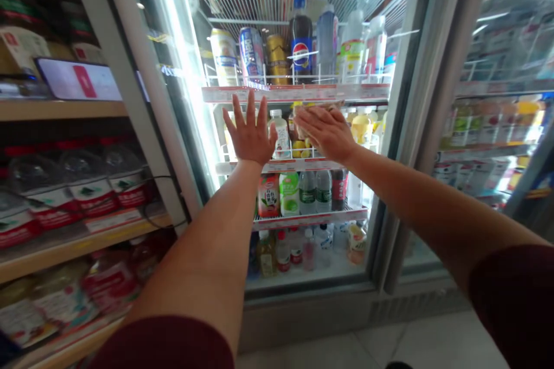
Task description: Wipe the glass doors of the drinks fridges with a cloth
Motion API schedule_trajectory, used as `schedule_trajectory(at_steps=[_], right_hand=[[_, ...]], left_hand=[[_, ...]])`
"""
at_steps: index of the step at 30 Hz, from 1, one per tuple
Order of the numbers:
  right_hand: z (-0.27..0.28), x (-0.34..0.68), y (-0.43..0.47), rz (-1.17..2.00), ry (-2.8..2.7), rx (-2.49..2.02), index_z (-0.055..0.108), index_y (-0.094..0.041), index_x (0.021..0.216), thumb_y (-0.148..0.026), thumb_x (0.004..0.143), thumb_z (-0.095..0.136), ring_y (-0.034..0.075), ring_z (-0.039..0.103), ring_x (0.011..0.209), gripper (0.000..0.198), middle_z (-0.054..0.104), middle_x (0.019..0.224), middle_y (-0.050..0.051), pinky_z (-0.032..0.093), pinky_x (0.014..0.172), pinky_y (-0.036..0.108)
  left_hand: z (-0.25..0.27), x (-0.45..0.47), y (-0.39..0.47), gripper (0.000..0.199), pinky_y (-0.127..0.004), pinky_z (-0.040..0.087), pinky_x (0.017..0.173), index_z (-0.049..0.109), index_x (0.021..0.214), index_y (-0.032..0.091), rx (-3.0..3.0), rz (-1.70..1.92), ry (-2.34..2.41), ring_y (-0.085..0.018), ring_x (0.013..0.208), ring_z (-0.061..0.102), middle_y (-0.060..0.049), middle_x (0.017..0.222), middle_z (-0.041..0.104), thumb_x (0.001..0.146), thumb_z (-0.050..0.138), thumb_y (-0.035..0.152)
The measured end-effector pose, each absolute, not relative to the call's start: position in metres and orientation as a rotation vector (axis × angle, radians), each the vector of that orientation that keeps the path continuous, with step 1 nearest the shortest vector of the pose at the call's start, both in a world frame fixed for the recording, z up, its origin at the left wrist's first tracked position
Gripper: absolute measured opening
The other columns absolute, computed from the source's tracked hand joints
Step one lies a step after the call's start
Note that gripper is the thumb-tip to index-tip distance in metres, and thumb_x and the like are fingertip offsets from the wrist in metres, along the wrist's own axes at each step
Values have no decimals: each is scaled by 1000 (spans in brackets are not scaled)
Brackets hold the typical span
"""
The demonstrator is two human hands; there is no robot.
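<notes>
My left hand [251,137] is spread flat, its fingers apart, against the glass door [277,300] of a lit drinks cooler. To the right of it, my right hand [329,134] presses a crumpled, pale brownish cloth [299,117] against the same glass. Only edges of the cloth show around the fingers; the rest is hidden under the palm. Behind the glass, a white-labelled bottle [280,135] stands between the two hands. Above them, a dark cola bottle [300,40] with a blue label stands among cans and bottles.
On the left, wooden shelves [64,108] hold large red-capped bottles [80,176]. A bright screen [82,79] and a dark cable [149,216] are at their edge. The metal door frame [426,121] and another cooler door with drinks lie to the right. Pale floor tiles [433,340] show below.
</notes>
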State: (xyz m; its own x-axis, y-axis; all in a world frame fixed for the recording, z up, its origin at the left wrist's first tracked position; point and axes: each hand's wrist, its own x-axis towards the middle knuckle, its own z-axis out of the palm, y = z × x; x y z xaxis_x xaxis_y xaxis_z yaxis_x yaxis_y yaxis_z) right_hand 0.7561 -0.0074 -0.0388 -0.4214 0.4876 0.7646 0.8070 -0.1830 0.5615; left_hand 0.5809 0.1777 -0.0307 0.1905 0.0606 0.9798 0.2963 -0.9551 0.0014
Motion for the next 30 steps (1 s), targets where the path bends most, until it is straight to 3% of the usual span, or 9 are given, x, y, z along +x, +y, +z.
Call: schedule_trajectory(at_steps=[3, 6, 9, 11, 15, 20, 24, 27, 30], right_hand=[[-55, 758, -8, -1608, -1831, -1499, 30, -30, 174, -31, 107, 55, 31, 38, 164, 72, 42, 176, 4, 33, 130, 58], [-69, 757, -7, -1518, -2130, -1476, 38, -31, 171, -44, 106, 58, 31, 40, 163, 69, 44, 175, 3, 29, 132, 60], [-50, 755, -9, -1433, -2154, -1506, 48, -40, 163, -36, 110, 50, 27, 46, 160, 53, 49, 172, -5, 20, 137, 64], [-33, 754, -8, -1426, -1953, -1537, 51, -39, 162, -30, 110, 47, 29, 43, 162, 52, 48, 173, -5, 17, 138, 67], [-40, 749, -4, -1414, -1656, -1528, 54, -32, 161, -19, 106, 49, 30, 38, 165, 57, 48, 173, 0, 35, 133, 67], [-72, 719, 1, -1117, -2106, -1468, 74, -28, 141, -14, 103, 53, 26, 61, 148, 46, 66, 157, 0, 52, 127, 51], [-34, 698, 0, -636, -1734, -1470, 82, -28, 127, -19, 100, 57, 23, 78, 114, 37, 83, 129, 2, 65, 106, 43], [5, 705, -9, -289, -1436, -1510, 82, -21, 128, -23, 98, 61, 21, 82, 93, 36, 86, 106, 5, 70, 86, 38], [18, 721, -20, -473, -1340, -1481, 81, -18, 129, -23, 98, 58, 26, 82, 104, 39, 85, 114, 7, 69, 96, 44]], left_hand=[[-31, 580, 178, 71, -62, -10, 139, 42, 169, 22, -2260, -1854, -347, -33, 170, -3, -6, 180, 26, 101, 52, 39], [-31, 581, 178, 72, -60, -14, 138, 40, 170, 24, -2281, -1837, -366, -31, 170, -7, -2, 181, 22, 101, 51, 40], [-32, 581, 177, 71, -57, -18, 138, 39, 171, 23, -2288, -1819, -391, -30, 170, -10, 1, 182, 18, 103, 49, 42], [-32, 580, 176, 71, -58, -16, 138, 39, 171, 23, -2280, -1817, -383, -29, 170, -10, 0, 182, 19, 103, 49, 41], [-32, 579, 175, 71, -61, -13, 138, 41, 170, 22, -2265, -1824, -380, -31, 170, -7, -4, 181, 23, 102, 50, 39], [-32, 580, 176, 71, -58, -14, 139, 40, 170, 23, -2266, -1817, -375, -29, 169, -8, -3, 181, 21, 102, 49, 40], [-31, 581, 175, 71, -53, -18, 137, 41, 169, 20, -2269, -1808, -419, -29, 169, -10, -2, 180, 20, 102, 47, 43], [-31, 580, 174, 71, -56, -16, 138, 41, 169, 20, -2268, -1818, -401, -30, 169, -8, -3, 181, 20, 102, 47, 42], [-30, 577, 172, 71, -61, -13, 138, 40, 170, 21, -2297, -1817, -387, -32, 170, -6, -5, 181, 22, 102, 49, 40]])
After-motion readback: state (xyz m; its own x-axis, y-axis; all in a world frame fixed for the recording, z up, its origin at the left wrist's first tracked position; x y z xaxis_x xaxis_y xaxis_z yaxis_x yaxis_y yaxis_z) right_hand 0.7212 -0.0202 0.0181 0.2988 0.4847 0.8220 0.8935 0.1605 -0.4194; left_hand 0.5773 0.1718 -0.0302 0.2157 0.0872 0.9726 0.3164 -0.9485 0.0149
